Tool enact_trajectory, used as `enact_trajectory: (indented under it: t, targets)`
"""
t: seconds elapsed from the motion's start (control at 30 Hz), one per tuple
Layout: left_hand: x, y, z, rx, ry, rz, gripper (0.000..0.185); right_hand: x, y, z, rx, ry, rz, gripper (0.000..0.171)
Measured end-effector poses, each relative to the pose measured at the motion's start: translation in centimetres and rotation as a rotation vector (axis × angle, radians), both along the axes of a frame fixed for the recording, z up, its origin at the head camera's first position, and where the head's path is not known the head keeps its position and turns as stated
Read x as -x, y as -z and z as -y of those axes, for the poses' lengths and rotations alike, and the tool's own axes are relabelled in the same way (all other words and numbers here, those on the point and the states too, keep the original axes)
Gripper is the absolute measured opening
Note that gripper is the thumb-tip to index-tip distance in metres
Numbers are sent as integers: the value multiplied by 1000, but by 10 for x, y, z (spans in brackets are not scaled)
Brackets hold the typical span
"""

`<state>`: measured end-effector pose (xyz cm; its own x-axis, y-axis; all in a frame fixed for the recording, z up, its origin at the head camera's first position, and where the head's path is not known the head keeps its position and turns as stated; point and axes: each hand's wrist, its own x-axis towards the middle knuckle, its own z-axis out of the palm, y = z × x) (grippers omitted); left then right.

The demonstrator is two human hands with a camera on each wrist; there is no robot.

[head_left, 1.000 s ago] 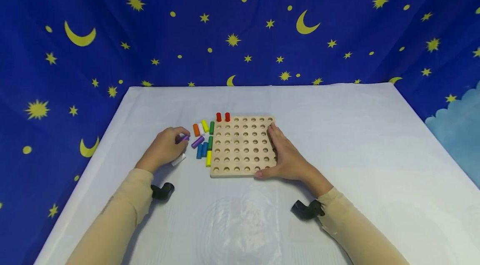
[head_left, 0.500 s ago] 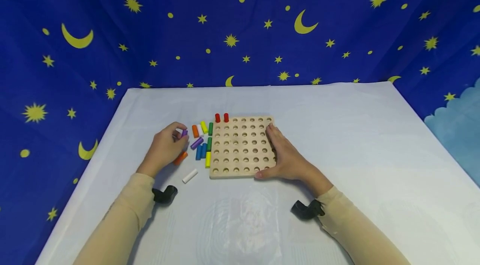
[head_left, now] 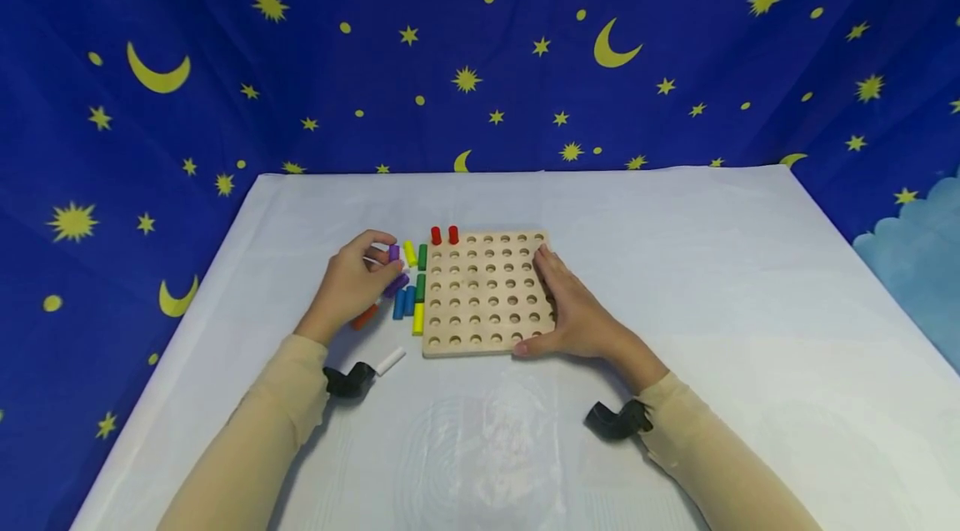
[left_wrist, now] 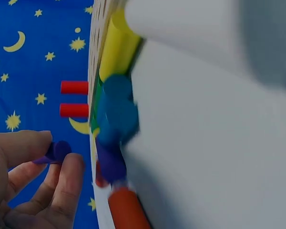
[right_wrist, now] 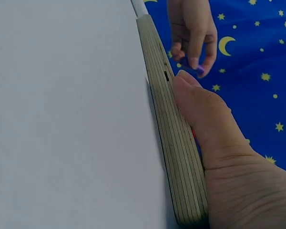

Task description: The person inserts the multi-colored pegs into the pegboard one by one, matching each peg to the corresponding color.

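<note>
A wooden peg board (head_left: 487, 291) with rows of round holes lies on the white table; two red pegs (head_left: 444, 234) stand in its far left corner. My left hand (head_left: 358, 281) pinches a purple peg (head_left: 393, 252) just left of the board; in the left wrist view that purple peg (left_wrist: 57, 151) sits between thumb and fingertips. Loose pegs lie beside it: yellow (head_left: 409, 252), green (head_left: 422, 257), blue (head_left: 404, 302), another purple (head_left: 396, 285). My right hand (head_left: 573, 308) rests flat on the board's right edge, thumb along the near side of the board (right_wrist: 174, 143).
An orange peg (head_left: 365, 317) lies near my left wrist and a white peg (head_left: 390, 361) sits further toward me. The white table (head_left: 675, 264) is backed by a blue star-and-moon cloth (head_left: 480, 47). Black wrist mounts (head_left: 617, 419) are on both arms.
My left hand has lifted the purple peg and moved right toward the board. An orange and a white peg now lie uncovered near my wrist. The right hand has stayed put.
</note>
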<state>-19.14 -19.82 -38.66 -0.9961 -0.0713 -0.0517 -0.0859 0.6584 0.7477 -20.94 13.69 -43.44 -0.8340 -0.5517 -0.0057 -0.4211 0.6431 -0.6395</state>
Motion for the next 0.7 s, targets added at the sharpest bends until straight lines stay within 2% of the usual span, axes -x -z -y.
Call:
enact_trajectory:
  t: [0.33, 0.5, 0.7]
  targets:
    - [21, -1, -28, -61, 36, 31, 33, -1, -1, 0, 6, 2, 5, 143]
    - [30, -1, -44, -12, 33, 27, 29, -2, -2, 0, 5, 1, 0, 143]
    - [37, 1, -59, 53, 45, -36, 25, -1, 0, 0, 2, 0, -5, 143]
